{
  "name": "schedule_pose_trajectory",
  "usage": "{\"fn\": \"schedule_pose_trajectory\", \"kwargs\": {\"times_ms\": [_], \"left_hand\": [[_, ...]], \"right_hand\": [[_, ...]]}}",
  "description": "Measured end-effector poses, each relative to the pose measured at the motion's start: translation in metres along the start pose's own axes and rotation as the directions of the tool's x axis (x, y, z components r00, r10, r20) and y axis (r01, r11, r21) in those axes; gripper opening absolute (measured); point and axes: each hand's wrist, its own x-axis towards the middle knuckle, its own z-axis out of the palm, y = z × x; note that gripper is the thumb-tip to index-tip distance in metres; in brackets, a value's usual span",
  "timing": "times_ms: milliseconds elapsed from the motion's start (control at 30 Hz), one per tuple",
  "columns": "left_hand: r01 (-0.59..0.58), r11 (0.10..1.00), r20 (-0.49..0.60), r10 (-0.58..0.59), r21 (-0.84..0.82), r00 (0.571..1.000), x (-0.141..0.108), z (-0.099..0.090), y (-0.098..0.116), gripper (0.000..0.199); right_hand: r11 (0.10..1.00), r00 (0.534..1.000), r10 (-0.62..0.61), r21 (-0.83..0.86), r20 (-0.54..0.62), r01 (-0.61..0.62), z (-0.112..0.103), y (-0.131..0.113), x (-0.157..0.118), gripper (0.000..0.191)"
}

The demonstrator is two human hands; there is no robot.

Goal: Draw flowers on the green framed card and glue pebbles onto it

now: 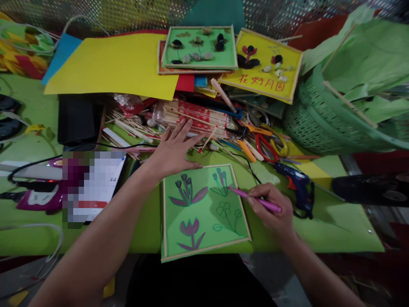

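A green card [204,226] edged with thin wooden sticks lies on the table in front of me. It bears drawn flowers, some coloured purple, while the lower right ones are outlines. My right hand [273,209] is closed around a pink pen [266,204], whose tip is at the upper right flower. My left hand [177,149] has its fingers spread, above the card's top left edge and over the near side of the sticks, and holds nothing.
Wooden sticks [198,117], scissors [266,147] and a blue glue gun [297,183] lie beyond and right. Finished pictures [200,59] stand behind, with a green basket [329,115] at right. A phone [102,183] and purple power strip [47,196] are left.
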Motion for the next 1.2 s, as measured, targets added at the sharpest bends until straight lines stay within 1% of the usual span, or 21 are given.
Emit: {"fn": "schedule_pose_trajectory", "kwargs": {"times_ms": [67,233,433,633,733,867,1067,1200], "left_hand": [[-0.004,1.000,-0.009,0.004,0.001,1.000,-0.0002,0.0003,-0.0003,0.097],[-0.009,1.000,-0.014,0.009,0.000,1.000,-0.0004,0.0015,-0.0010,0.096],[-0.010,1.000,-0.022,0.010,0.009,1.000,-0.0004,0.0017,-0.0006,0.097],[-0.001,1.000,-0.003,0.001,0.010,1.000,-0.0004,-0.0007,0.0009,0.097],[0.003,1.000,0.005,-0.003,0.012,1.000,0.0001,-0.0013,0.0011,0.097],[-0.008,1.000,-0.016,0.008,0.007,1.000,0.0003,-0.0006,0.0002,0.098],[-0.015,1.000,-0.021,0.015,-0.005,1.000,-0.0008,0.0007,-0.0012,0.096],[-0.019,1.000,-0.022,0.019,-0.002,1.000,-0.0005,0.0008,-0.0008,0.096]], "right_hand": [[1.000,1.000,0.001,-0.002,-0.006,-0.001,-0.0001,0.0009,-0.0005,0.010],[0.999,0.997,0.033,-0.031,-0.065,-0.035,0.0011,0.0030,-0.0008,0.010],[1.000,1.000,0.006,0.001,0.003,-0.006,-0.0001,0.0007,-0.0010,0.010],[0.998,0.996,0.064,-0.003,-0.056,-0.064,0.0002,0.0008,-0.0004,0.008],[0.999,0.998,0.050,0.019,-0.035,-0.049,-0.0005,-0.0007,0.0002,0.008],[0.999,0.999,0.036,0.033,0.000,-0.036,-0.0014,-0.0040,0.0009,0.008],[0.997,0.994,0.082,0.005,-0.072,-0.082,-0.0011,-0.0021,0.0006,0.007],[0.996,0.995,0.084,0.008,-0.059,-0.084,-0.0027,-0.0016,-0.0004,0.007]]}}
